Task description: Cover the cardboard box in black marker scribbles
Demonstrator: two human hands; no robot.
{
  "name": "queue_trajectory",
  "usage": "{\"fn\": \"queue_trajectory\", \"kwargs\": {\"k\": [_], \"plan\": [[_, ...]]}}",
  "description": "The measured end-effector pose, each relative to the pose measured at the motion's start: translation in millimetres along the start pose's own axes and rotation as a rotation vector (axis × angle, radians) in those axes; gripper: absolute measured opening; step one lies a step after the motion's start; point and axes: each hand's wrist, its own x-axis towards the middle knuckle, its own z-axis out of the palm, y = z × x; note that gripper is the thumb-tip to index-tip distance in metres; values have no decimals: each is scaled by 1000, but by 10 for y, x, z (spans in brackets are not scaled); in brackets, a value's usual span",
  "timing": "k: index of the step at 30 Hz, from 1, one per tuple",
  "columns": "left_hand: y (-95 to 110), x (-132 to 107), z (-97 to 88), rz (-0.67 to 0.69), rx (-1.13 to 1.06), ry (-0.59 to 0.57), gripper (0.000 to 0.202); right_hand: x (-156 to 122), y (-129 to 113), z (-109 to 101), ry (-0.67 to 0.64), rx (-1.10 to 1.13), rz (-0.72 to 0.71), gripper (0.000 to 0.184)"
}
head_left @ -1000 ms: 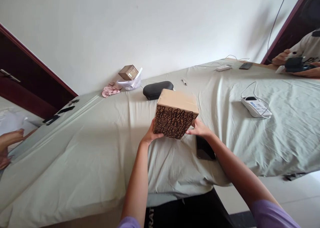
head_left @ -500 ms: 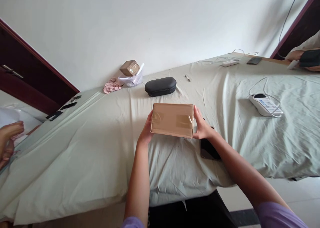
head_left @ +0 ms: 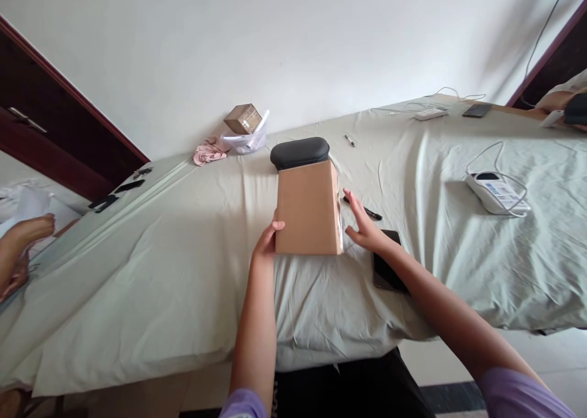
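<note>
A brown cardboard box is in front of me over the cloth-covered table, its plain broad face toward me and shiny tape along its right edge. My left hand grips its left side, thumb on the front face and the other fingers hidden behind. Just off the right side, my right hand is open with fingers apart, not touching the box. A black pen lies beside those fingers, and a dark tablet or phone rests under the right wrist. The black hard case sits right behind the box.
At the back stand a small taped box on a plastic bag and a pink cloth. A white device with a cord lies right, a power strip beyond. Another person's hand shows far left.
The box has turned from its taped side to a plain broad face. My right hand has let go and opened beside it; my left hand keeps hold. The pen has come into view.
</note>
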Motion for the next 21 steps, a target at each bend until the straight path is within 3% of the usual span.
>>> {"fn": "queue_trajectory", "kwargs": {"k": [2, 4, 7, 10, 12, 15, 19, 21], "plan": [[-26, -3, 55, 158, 44, -11, 115, -26, 40, -48, -39, 264, 186, 91], [-81, 12, 78, 238, 74, -43, 125, -45, 28, -76, -79, 444, 281, 108], [-188, 60, 55, 183, 96, -66, 119, -36, -88, -59, -109, 528, 310, 149], [-259, 113, 31, 79, 141, 11, 107, 22, -238, -27, -87, 495, 329, 159], [-275, 142, 63, 85, 164, 41, 102, 65, -295, -27, -17, 450, 345, 156], [-292, 174, 200, 204, 185, 37, 93, 92, -281, -50, 86, 474, 377, 139], [-384, 205, 401, 293, 209, 77, 73, 53, -214, -48, 123, 615, 469, 113], [-439, 222, 450, 289, 187, 97, 74, 42, -226, -35, 138, 693, 528, 100]]}}
